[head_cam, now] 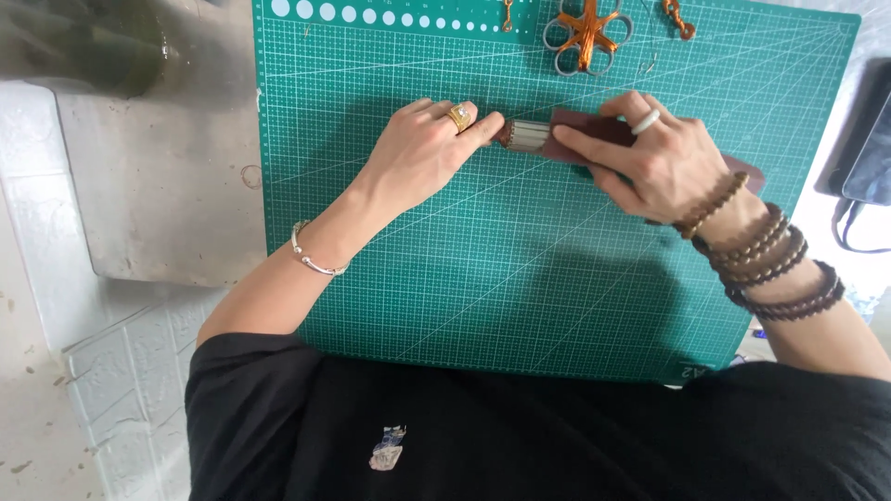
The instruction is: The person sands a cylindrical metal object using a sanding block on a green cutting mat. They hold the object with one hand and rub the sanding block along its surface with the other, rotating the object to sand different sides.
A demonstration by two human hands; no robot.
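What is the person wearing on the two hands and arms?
The left hand has a gold ring, and its wrist a thin silver bangle. The right hand has a plain white ring; several strands of brown wooden beads wrap its wrist. Both forearms are bare below black sleeves.

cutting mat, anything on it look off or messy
Nothing stands out. The green cutting mat lies flat and bare in the middle. Both hands, left and right, press a small ribbed roll on a dark brown strip. A copper wire flower and small wire bits sit tidily along the far edge.
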